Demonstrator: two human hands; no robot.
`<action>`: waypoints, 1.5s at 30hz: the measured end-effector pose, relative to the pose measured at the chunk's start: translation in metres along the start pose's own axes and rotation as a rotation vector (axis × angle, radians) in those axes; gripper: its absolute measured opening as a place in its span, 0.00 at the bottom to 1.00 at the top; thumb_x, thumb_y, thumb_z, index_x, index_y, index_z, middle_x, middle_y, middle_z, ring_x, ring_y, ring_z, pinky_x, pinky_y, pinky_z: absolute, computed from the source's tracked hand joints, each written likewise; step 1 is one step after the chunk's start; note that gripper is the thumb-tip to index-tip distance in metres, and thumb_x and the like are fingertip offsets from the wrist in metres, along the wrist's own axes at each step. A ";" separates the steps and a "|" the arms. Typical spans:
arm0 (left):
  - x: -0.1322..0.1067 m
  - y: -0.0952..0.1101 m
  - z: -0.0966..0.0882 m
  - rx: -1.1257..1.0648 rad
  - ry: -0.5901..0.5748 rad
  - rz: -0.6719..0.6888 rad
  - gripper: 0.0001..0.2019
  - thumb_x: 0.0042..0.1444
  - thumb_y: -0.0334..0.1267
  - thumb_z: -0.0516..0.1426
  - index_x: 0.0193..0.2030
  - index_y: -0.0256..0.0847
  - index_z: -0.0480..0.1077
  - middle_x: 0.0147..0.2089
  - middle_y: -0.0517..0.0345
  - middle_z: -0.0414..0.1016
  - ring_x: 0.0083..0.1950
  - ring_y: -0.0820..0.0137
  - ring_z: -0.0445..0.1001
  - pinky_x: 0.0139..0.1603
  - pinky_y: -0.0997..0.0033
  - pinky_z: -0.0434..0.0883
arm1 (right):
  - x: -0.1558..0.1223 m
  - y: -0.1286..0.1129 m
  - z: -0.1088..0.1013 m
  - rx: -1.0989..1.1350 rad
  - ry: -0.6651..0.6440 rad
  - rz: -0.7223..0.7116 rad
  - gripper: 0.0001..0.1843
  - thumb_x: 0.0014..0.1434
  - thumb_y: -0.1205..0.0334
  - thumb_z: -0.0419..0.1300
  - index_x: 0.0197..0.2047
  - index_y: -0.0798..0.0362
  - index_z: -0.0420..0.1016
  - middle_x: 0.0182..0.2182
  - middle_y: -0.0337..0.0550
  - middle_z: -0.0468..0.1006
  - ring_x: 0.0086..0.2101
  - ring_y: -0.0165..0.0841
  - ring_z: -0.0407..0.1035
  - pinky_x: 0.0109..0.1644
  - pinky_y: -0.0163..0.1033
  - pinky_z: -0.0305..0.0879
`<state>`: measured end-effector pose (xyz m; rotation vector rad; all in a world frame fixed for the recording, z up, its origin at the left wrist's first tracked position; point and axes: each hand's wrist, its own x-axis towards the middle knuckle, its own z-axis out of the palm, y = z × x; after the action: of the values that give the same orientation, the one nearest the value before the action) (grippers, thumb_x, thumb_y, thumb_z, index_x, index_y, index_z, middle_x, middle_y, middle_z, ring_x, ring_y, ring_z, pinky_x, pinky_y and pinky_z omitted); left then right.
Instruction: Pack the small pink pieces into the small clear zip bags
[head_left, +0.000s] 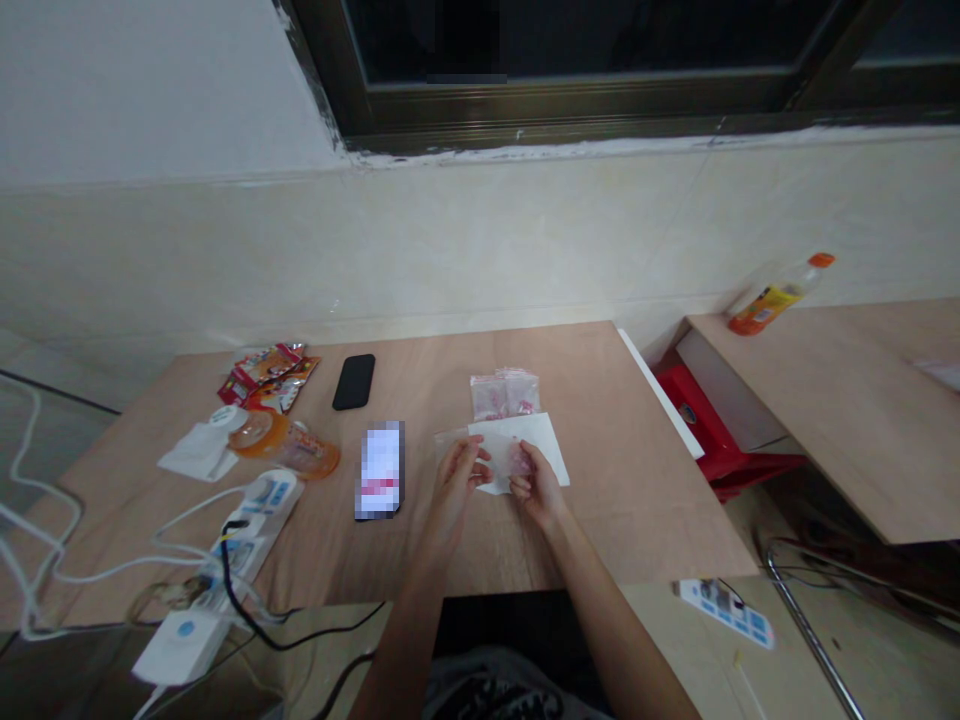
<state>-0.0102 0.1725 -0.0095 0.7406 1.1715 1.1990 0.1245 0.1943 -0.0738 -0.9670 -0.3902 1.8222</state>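
Holding a small clear bag (pixel 517 458) over the white paper (pixel 546 440)

The white paper lies flat on the wooden table (pixel 637 500), and I take it as the landmark for all places. The right hand (pixel 536 483) is at the right half of the paper, with its fingers closed; it pinches the small clear bag, in which something pinkish is seen. This bag is over the middle of the paper, but whether it touches the paper, I cannot tell. The left hand (pixel 460 468) is at the left edge of the paper. Its fingers are bent and point toward the right hand; I cannot tell whether they grip something. Just beside the left edge of the paper, a piece of clear film (pixel 448 437) shows at this hand.

On the far side of the paper, near its edge, two clear bags (pixel 519 392) lie side by side, with some pinkish content too. To the left of the paper there is a phone (pixel 380 470) with a lit screen, and further to the left and beyond it, a black phone (pixel 354 382). Well apart from the paper, on its left, are an orange bottle (pixel 289 442), some snack packets (pixel 270 378) and a white power strip (pixel 251 535)
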 end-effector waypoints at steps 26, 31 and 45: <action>0.006 0.011 0.003 -0.005 0.003 -0.010 0.17 0.44 0.37 0.61 0.43 0.40 0.70 0.31 0.61 0.72 0.31 0.74 0.70 0.32 0.76 0.67 | 0.009 0.020 -0.001 0.392 -0.144 0.163 0.22 0.55 0.49 0.63 0.23 0.51 0.55 0.12 0.25 0.55 0.12 0.19 0.41 0.12 0.25 0.37; 0.007 0.009 0.003 -0.058 -0.007 -0.024 0.16 0.43 0.37 0.62 0.42 0.40 0.71 0.32 0.62 0.71 0.32 0.75 0.70 0.31 0.77 0.66 | 0.011 0.022 -0.001 0.494 -0.166 0.182 0.18 0.55 0.56 0.62 0.24 0.51 0.56 0.12 0.24 0.55 0.11 0.19 0.40 0.12 0.25 0.35; 0.011 0.007 -0.003 -0.055 0.078 0.060 0.16 0.45 0.39 0.62 0.43 0.39 0.72 0.32 0.61 0.73 0.34 0.74 0.73 0.36 0.76 0.69 | 0.027 0.023 -0.011 0.416 -0.050 0.161 0.15 0.57 0.57 0.58 0.26 0.50 0.54 0.13 0.24 0.56 0.11 0.19 0.40 0.12 0.25 0.36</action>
<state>-0.0158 0.1844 -0.0069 0.6965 1.1824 1.3149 0.1140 0.2062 -0.1076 -0.6787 0.0428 1.9719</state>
